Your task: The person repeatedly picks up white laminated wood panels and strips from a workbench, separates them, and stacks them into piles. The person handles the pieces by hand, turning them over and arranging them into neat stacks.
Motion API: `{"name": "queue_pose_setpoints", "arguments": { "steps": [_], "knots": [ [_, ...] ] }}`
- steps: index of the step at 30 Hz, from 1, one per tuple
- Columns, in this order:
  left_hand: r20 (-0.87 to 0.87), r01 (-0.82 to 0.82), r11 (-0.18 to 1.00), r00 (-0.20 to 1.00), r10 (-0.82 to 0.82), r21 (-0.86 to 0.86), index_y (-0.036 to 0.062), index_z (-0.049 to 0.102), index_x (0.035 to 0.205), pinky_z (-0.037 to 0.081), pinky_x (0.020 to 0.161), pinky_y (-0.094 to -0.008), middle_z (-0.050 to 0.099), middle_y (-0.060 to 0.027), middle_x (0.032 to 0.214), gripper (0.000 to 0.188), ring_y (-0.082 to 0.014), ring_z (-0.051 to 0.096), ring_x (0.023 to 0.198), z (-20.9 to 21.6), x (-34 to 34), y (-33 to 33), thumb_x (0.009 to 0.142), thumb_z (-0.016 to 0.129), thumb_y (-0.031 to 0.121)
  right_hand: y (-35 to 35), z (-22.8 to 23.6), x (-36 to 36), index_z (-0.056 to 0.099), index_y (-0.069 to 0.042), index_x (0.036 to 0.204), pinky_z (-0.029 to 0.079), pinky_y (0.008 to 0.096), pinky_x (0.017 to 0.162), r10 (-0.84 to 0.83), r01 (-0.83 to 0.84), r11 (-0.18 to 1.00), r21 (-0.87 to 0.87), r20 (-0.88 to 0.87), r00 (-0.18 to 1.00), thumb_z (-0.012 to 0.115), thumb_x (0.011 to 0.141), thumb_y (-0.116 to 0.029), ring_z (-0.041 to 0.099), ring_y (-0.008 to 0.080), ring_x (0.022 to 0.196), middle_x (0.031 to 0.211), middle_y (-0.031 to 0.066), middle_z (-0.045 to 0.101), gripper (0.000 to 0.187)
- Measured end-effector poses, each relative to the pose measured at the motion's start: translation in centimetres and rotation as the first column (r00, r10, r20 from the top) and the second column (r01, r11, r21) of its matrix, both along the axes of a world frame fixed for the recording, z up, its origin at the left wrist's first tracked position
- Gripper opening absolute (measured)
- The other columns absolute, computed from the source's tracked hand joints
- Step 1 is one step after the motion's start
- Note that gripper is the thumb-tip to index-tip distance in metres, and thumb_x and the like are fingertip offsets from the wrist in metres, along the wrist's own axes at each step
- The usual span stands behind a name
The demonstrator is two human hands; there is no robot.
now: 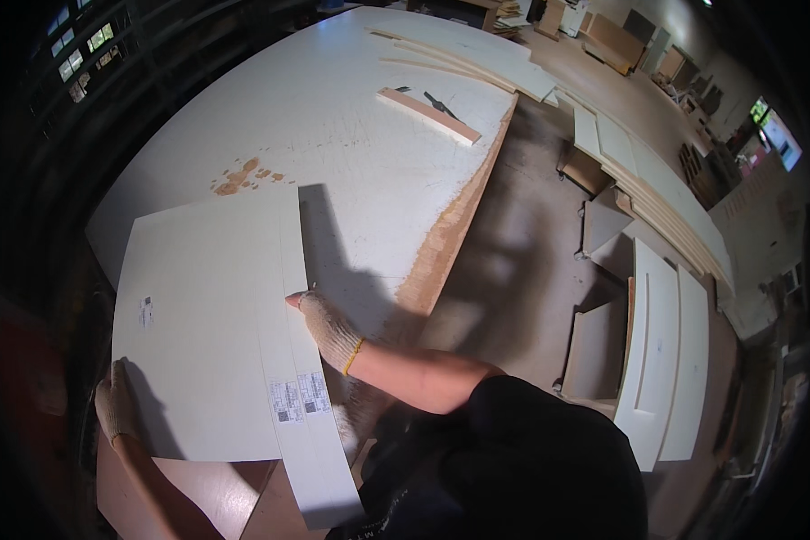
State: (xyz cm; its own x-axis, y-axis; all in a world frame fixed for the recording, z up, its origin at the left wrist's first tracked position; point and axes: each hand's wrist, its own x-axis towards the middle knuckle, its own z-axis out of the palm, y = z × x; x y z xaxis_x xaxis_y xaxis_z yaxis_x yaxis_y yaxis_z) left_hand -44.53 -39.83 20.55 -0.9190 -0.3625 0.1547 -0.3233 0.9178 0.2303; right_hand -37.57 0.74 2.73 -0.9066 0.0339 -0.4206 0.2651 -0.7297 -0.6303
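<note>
A stack of white panels (202, 324) is held flat on the white bench (333, 117), the gloved left grip (112, 407) closed on its near left corner and the gloved right grip (319, 322) pressed flat against its right edge, on a narrow strip (306, 396). The panels' long axis is seen running from the person toward the far side of the bench. Beyond them a wooden batten (427, 114) is laid, well apart, and more white boards (666, 360) are stacked on the floor to the right.

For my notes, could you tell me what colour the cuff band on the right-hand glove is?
Yellow: a thin band at the wrist of the knit glove on the right hand, in the head view.
</note>
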Motion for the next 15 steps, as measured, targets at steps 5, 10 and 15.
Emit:
{"name": "queue_pose_setpoints", "arguments": {
  "steps": [5,10,15],
  "knots": [
    [-0.03,0.175,0.95,0.981,-0.189,-0.258,-0.0092,0.074,0.109,0.055,0.093,-0.0505,0.075,-0.0322,0.11,0.083,-0.0443,0.073,0.105,7.5,-7.6,13.0,0.101,0.051,0.07,2.1,0.9,3.0,0.068,-0.003,0.111,0.054,0.0369,0.094,-0.265,0.305,0.913,-0.272,0.172,0.949,0.064,0.1,-0.029,0.065,0.0205,0.103,0.109,0.0082,0.07,0.029],
    [0.01,0.399,0.824,0.902,-0.431,-0.402,-0.0001,0.077,0.113,0.054,0.096,-0.0501,0.074,-0.0281,0.113,0.073,-0.0445,0.071,0.109,9.7,-13.4,26.4,0.097,0.053,0.067,2.9,-1.0,6.2,0.057,0.001,0.127,0.045,0.0417,0.111,-0.196,0.195,0.769,-0.608,0.065,0.978,0.056,0.105,-0.025,0.057,0.027,0.125,0.13,0.0134,0.061,0.033],
    [0.08,0.633,0.688,0.754,-0.652,-0.356,0.0022,0.078,0.107,0.053,0.096,-0.0506,0.075,-0.0274,0.104,0.068,-0.0457,0.07,0.106,6.5,-18.8,34.8,0.102,0.049,0.064,0.3,-4.4,10.2,0.034,0.0,0.158,0.032,0.0534,0.127,-0.078,0.043,0.573,-0.818,-0.002,0.997,0.049,0.112,-0.027,0.038,0.0376,0.152,0.163,0.0215,0.039,0.056]
  ]
}}
